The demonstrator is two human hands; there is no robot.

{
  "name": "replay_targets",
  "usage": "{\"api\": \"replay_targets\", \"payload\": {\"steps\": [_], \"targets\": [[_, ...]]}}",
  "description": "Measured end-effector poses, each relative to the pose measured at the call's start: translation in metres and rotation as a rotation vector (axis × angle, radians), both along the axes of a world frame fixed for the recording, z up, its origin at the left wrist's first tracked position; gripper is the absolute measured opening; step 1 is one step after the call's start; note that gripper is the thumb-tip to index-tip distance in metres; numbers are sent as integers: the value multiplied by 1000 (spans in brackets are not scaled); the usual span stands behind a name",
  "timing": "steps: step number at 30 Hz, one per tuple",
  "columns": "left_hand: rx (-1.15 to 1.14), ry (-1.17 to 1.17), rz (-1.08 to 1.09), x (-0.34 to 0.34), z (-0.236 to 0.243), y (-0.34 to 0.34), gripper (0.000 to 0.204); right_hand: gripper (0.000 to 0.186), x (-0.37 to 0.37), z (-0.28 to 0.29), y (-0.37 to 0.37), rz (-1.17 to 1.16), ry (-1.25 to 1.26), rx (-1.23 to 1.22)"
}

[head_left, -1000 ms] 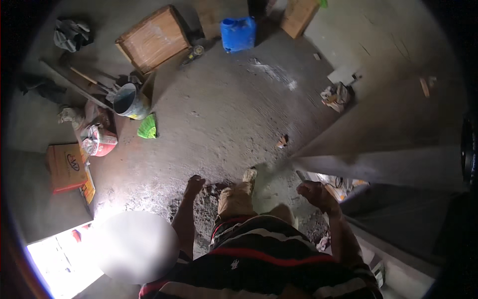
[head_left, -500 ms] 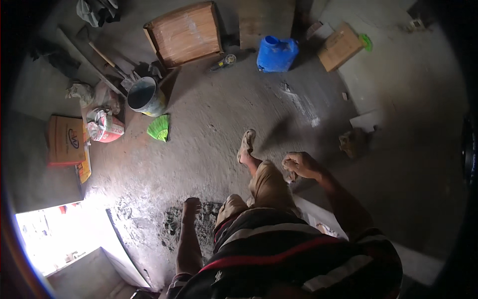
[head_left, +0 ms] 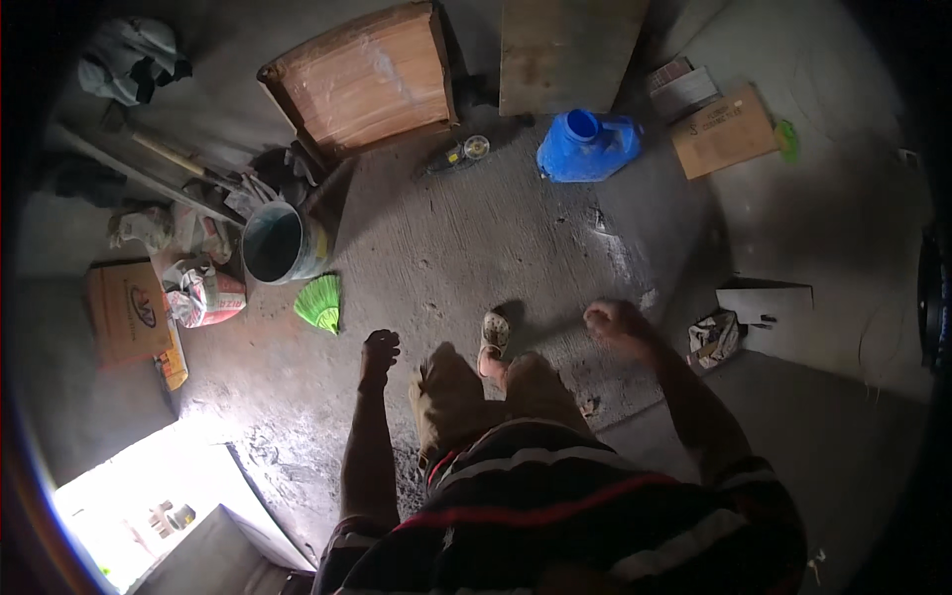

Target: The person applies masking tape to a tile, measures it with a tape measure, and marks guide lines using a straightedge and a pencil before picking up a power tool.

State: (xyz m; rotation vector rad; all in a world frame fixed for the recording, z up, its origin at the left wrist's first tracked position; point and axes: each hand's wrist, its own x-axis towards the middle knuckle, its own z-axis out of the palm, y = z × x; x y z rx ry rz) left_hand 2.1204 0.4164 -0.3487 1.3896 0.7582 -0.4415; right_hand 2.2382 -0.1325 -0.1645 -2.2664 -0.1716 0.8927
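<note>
My left hand hangs low over the floor, its fingers loosely curled with small gaps between them and nothing in them. My right hand is held out to the right of my legs, its fingers folded in like a fist; no object shows in it. Neither hand touches anything. Nearest the left hand lies a green broom head, fan-shaped, on the floor. Between my hands a foot in a light clog is on the floor.
A bucket, cement bags and a carton stand left. Ahead are a wooden panel, an angle grinder and a blue jerrycan. Flattened cardboard leans right. A bright opening lies lower left.
I have stepped forward, and the things ahead sit lower in view. My left hand has swung forward and up. My right hand has shifted slightly to the right.
</note>
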Motion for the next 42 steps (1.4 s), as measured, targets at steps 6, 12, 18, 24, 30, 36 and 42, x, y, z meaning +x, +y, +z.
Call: {"api": "replay_targets", "payload": {"steps": [6,12,18,24,30,36,42], "targets": [[116,29,-131,184,-22,19,35,38,125,10,10,-350,42,83],[334,38,-497,460,-115,4,44,32,146,-80,-22,-501,30,-48],[548,20,-906,680,-265,-46,58,17,141,-146,52,-1036,316,82],[922,-10,-1345,803,-399,-14,59,18,176,-202,156,-522,128,48],[938,142,-1449,780,-482,-105,68,18,158,-230,161,-607,239,-105],[1437,-294,-1395,863,-591,-87,74,28,108,-306,206,-940,517,24],[1173,92,-1217,818,-640,-135,95,22,32,-305,259,-1350,765,94]]}}
